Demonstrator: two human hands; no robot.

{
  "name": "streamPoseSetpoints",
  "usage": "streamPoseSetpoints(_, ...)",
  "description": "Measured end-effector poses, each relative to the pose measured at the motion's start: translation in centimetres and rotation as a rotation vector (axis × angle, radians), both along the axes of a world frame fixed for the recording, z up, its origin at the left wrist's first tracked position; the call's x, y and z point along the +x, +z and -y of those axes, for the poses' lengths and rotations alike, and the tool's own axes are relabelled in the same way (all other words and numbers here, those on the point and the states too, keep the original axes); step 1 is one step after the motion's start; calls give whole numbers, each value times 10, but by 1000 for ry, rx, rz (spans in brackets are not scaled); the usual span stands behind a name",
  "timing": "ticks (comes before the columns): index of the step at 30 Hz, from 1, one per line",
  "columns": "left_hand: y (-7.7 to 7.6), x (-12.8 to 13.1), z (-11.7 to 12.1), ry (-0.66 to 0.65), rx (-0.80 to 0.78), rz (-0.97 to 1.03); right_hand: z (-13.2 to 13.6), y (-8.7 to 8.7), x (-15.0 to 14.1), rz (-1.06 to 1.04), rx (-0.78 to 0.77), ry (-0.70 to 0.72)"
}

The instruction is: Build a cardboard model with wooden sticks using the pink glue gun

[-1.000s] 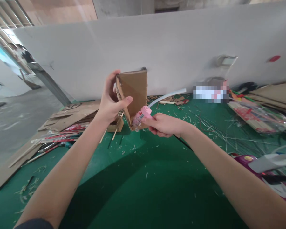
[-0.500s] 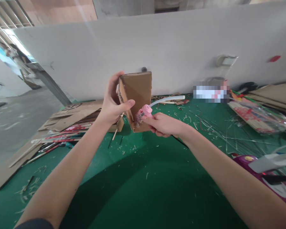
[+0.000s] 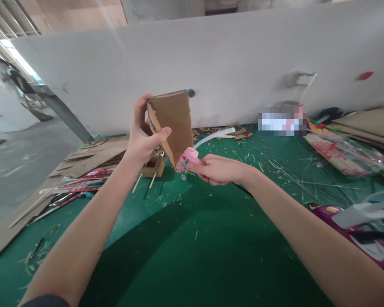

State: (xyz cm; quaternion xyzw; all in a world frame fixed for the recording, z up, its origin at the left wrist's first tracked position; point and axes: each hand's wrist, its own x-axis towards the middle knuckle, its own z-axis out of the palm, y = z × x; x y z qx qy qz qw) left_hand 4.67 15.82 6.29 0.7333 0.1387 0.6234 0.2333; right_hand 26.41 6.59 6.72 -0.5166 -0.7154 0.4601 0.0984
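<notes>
My left hand (image 3: 147, 134) grips a folded or joined cardboard piece (image 3: 173, 119) by its left panel, thumb on the inner side and fingers behind. The piece stands raised above the green tabletop. In my right hand (image 3: 216, 168) is a pink hot glue gun (image 3: 191, 157), its fingers wrapped round the handle. A clear glue stick (image 3: 216, 135) sticks out of the gun's back, and a dark cord trails below my wrist. The gun's nozzle end is at the lower corner of the cardboard; whether it touches cannot be made out.
A small cardboard box (image 3: 155, 167) with thin wooden sticks sits behind my left hand. Flat cardboard sheets (image 3: 92, 155) and packaged sticks lie left. At right are a purple power strip (image 3: 328, 211) with a white plug, clear thin rods and wrapped materials (image 3: 342, 155). A white wall (image 3: 211, 59) rises behind.
The cardboard piece and my left hand have shifted left and tilted. The glue gun has moved slightly left and down to the cardboard's lower corner. More of the small box shows.
</notes>
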Motion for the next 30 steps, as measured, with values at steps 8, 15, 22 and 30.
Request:
streamPoseSetpoints(8,4,1,10,-40,-71,38,-3,5,8,-214,71,-155)
streamPoseSetpoints(15,9,7,22,-94,-109,17,-10,-15,-5,-167,125,-247)
streamPoseSetpoints(22,10,6,20,-136,-91,24,-6,-12,-9,-161,116,-259)
streamPoseSetpoints(30,7,1,5,-257,-141,92,-2,-5,-9,-107,137,-256)
